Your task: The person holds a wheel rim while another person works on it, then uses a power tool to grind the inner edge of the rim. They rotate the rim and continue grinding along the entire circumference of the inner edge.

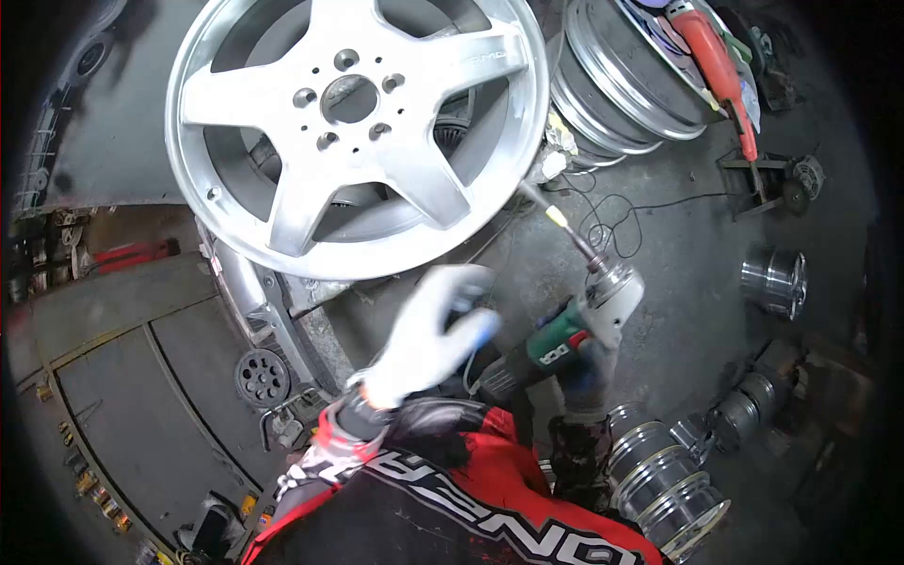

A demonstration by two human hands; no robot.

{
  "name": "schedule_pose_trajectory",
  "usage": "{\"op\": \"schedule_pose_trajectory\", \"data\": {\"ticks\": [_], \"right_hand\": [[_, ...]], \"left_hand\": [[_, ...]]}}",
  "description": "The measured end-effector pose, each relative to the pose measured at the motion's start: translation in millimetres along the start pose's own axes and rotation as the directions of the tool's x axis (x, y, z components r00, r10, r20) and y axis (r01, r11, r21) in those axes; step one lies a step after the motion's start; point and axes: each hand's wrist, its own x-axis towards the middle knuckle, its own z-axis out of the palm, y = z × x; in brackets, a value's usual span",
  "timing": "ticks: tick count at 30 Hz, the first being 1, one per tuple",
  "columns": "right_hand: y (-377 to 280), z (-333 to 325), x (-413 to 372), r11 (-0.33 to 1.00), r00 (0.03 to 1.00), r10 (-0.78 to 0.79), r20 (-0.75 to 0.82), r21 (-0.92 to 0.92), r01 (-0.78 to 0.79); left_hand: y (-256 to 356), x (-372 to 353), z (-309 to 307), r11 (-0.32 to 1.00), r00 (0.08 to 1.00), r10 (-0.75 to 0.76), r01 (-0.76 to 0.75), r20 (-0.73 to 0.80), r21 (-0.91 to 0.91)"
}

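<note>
A silver five-spoke alloy wheel (pixel 377 158) lies face-up in front of me at the top of the head view. My left hand (pixel 424 331), in a white glove with a blue-tipped thumb, hovers just below the wheel's near rim. Its fingers and thumb are apart with nothing between them, and motion blurs them slightly. To its right, a green angle grinder (pixel 552 345) with a grey head and a long shaft points up toward the rim's right side. My right hand (pixel 591 369), in shadow and partly hidden, grips the grinder near its head.
More wheel rims (pixel 621 85) stand at the upper right, with a red power tool (pixel 716 61) on top. A loose cable (pixel 612 226) trails over the floor. Several chrome rims (pixel 659 466) are stacked at the lower right. A round weight-like disc (pixel 262 377) sits at left.
</note>
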Motion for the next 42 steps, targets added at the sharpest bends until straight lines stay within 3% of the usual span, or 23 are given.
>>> {"op": "schedule_pose_trajectory", "data": {"ticks": [1, 2, 3, 4, 5, 6, 8, 12, 14, 16, 20, 23, 25, 27, 29, 33, 35, 37, 42], "right_hand": [[4.0, 8.7, -10.8, 0.998, 0.999, 0.049, -0.005, 0.04, -0.049], [11.7, 14.0, -20.6, 0.998, 0.999, 0.045, -0.001, 0.044, -0.045], [19.3, 19.7, -29.1, 0.997, 0.992, 0.019, -0.127, 0.078, -0.01], [26.3, 23.7, -34.4, 0.994, 0.968, -0.002, -0.251, 0.107, 0.029], [32.5, 28.0, -36.8, 0.993, 0.969, -0.005, -0.246, 0.111, 0.033], [37.6, 32.7, -40.6, 0.992, 0.972, -0.012, -0.233, 0.118, 0.041], [51.7, 31.6, -43.7, 0.99, 0.974, -0.025, -0.226, 0.13, 0.055], [79.2, 33.6, -40.8, 0.999, 0.952, -0.032, -0.305, -0.027, 0.025], [92.0, 37.0, -44.1, 0.997, 0.949, -0.011, -0.316, -0.079, -0.015], [108.0, 43.3, -44.0, 0.972, 0.931, -0.136, -0.339, -0.226, 0.059], [106.3, 68.2, -41.7, 0.984, 0.918, -0.102, -0.384, -0.173, 0.037], [116.7, 69.5, -41.9, 0.974, 0.892, -0.178, -0.415, -0.204, 0.099], [111.5, 73.7, -41.0, 0.973, 0.903, -0.104, -0.417, -0.231, 0.005], [115.6, 75.0, -41.5, 0.972, 0.901, -0.117, -0.418, -0.235, 0.017], [121.3, 73.7, -41.1, 0.971, 0.898, -0.13, -0.421, -0.239, 0.029], [122.8, 74.4, -34.7, 0.956, 0.898, -0.158, -0.411, -0.293, 0.034], [122.9, 78.3, -31.6, 0.951, 0.896, -0.17, -0.409, -0.308, 0.04], [124.7, 79.8, -27.0, 0.98, 0.905, -0.149, -0.398, -0.184, 0.08], [131.3, 82.6, -16.6, 0.983, 0.899, -0.136, -0.417, -0.171, 0.07]], "left_hand": [[-6.0, 0.1, 17.4, 0.996, 0.99, -0.016, 0.029, 0.14, -0.088], [-11.3, -0.4, 37.0, 0.996, 0.987, 0.008, 0.007, 0.163, -0.089], [-16.6, 0.8, 51.8, 0.969, 0.97, -0.041, 0.098, 0.241, -0.228], [-23.7, 4.3, 67.8, 0.963, 0.963, -0.041, 0.11, 0.268, -0.247], [-28.8, 8.0, 77.4, 0.957, 0.955, -0.042, 0.123, 0.294, -0.263], [-33.4, 7.8, 80.3, 0.957, 0.955, -0.045, 0.125, 0.294, -0.261], [-40.0, 11.1, 80.8, 0.993, 0.923, -0.086, 0.108, 0.374, -0.038], [-50.0, 18.3, 66.1, 0.973, 0.884, -0.106, 0.186, 0.455, -0.135], [-68.9, 15.4, 66.8, 0.962, 0.934, -0.024, 0.119, 0.356, -0.248], [-77.3, 12.9, 61.4, 0.96, 0.93, -0.043, 0.139, 0.364, -0.241], [-83.6, 11.4, 56.3, 0.965, 0.941, -0.049, 0.132, 0.336, -0.229], [-83.8, 14.7, 47.2, 0.972, 0.925, -0.066, 0.144, 0.375, -0.183], [-80.7, 17.5, 42.9, 0.965, 0.915, -0.075, 0.168, 0.397, -0.204], [-83.2, 18.6, 41.2, 0.955, 0.905, -0.088, 0.195, 0.416, -0.224], [-92.5, 19.0, 42.7, 0.967, 0.926, -0.015, 0.11, 0.376, -0.231], [-96.0, 24.9, 41.8, 0.947, 0.928, -0.005, 0.123, 0.372, -0.296], [-86.0, 31.5, 33.9, 0.958, 0.901, -0.078, 0.186, 0.426, -0.218], [-94.4, 32.1, 37.5, 0.947, 0.912, -0.067, 0.187, 0.406, -0.262], [-103.5, 42.0, 34.6, 0.942, 0.923, -0.034, 0.158, 0.384, -0.297]]}}
